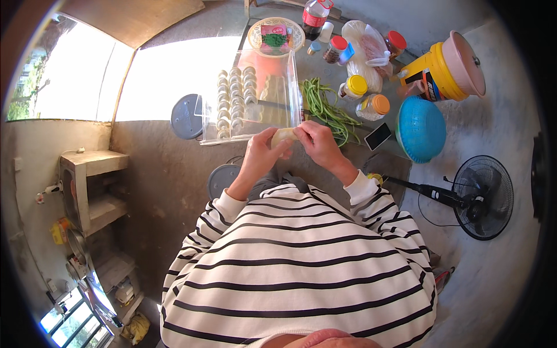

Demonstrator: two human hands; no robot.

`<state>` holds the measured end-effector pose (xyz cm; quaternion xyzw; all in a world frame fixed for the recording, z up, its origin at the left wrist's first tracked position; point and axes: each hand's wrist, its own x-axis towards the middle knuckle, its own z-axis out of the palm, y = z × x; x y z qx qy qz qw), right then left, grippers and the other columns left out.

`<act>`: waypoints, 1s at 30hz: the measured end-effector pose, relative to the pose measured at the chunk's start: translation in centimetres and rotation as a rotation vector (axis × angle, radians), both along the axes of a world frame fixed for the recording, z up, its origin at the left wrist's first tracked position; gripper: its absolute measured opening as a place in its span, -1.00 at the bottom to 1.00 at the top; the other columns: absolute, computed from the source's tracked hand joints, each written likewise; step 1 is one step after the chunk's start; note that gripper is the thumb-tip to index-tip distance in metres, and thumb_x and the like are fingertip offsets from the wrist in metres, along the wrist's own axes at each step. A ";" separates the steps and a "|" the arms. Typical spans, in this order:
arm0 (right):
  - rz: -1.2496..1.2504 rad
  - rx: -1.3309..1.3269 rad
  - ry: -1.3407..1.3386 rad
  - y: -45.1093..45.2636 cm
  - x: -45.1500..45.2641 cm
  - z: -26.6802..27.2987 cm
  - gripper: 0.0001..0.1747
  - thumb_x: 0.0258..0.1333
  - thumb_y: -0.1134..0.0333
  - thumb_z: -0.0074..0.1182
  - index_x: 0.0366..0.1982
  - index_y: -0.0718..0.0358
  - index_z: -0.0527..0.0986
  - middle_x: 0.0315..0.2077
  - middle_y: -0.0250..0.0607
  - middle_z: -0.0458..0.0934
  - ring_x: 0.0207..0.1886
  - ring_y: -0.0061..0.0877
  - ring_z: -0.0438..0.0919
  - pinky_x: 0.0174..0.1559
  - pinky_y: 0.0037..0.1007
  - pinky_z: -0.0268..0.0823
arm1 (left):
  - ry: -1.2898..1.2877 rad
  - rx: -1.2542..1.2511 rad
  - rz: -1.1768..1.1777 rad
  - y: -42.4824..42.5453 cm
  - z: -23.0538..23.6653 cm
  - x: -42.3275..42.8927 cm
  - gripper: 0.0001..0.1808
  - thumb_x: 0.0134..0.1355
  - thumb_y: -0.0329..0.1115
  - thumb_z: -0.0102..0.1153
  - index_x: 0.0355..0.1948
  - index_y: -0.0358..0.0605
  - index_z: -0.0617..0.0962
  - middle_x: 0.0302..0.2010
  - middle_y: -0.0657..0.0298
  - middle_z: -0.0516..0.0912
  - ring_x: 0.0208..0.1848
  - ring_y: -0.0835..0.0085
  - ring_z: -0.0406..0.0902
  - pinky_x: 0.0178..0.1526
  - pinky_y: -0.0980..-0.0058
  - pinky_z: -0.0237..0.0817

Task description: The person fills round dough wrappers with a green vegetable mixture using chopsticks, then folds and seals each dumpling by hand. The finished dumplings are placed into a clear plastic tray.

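Note:
A pale, folded dumpling (283, 136) is held up between both hands in front of my chest. My left hand (263, 149) grips its left end, thumb along the near side. The fingertips of my right hand (321, 142) pinch its right end. Just beyond the hands lies a clear plastic tray (252, 141), whose near rim is close to my left fingers. Rows of finished-looking dumplings (235, 100) fill its left part. Some pale flat pieces (274, 100) show through the clear plastic at its right, though glare makes them hard to identify.
Green long beans (324, 102) lie right of the tray, near a phone (377, 136) and lidded jars (373, 107). Behind stand a patterned basket (254, 37) and a cola bottle (314, 21). A blue plastic basket (421, 129), yellow bucket (435, 71) and black fan (483, 198) are at right.

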<state>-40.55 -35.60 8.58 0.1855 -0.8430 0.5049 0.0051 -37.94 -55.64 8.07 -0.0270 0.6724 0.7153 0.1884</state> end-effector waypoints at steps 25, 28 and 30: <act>0.006 -0.117 -0.447 -5.5 -4.8 -3.4 -0.63 0.37 0.28 0.19 0.10 0.33 0.55 -0.26 -0.05 0.70 -0.19 -0.16 0.70 -0.09 -0.33 0.51 | -0.103 -0.011 0.226 -4.9 -3.4 -3.7 -0.66 0.39 -0.28 0.27 0.07 -0.30 0.63 -0.27 0.23 0.75 -0.32 0.58 0.73 -0.23 0.52 0.56; 0.119 0.113 -0.219 -5.8 -4.7 -3.8 -0.26 0.19 0.29 0.35 0.36 0.25 0.35 0.03 0.03 0.62 0.08 -0.05 0.60 0.15 -0.22 0.46 | -0.158 -0.262 0.065 -6.3 -4.0 -4.5 -0.69 0.40 -0.26 0.21 0.01 -0.30 0.62 -0.30 0.10 0.76 -0.33 0.35 0.76 -0.21 0.39 0.56; 0.246 0.213 -0.125 -6.5 -5.2 -4.4 -0.11 0.06 0.32 0.42 0.41 0.21 0.28 0.16 0.04 0.52 0.20 -0.04 0.51 0.25 -0.15 0.39 | 0.090 -0.371 -0.051 -6.7 -4.8 -4.6 -0.68 0.40 -0.30 0.20 0.05 -0.32 0.57 -0.20 -0.01 0.75 -0.23 0.15 0.75 -0.15 0.27 0.53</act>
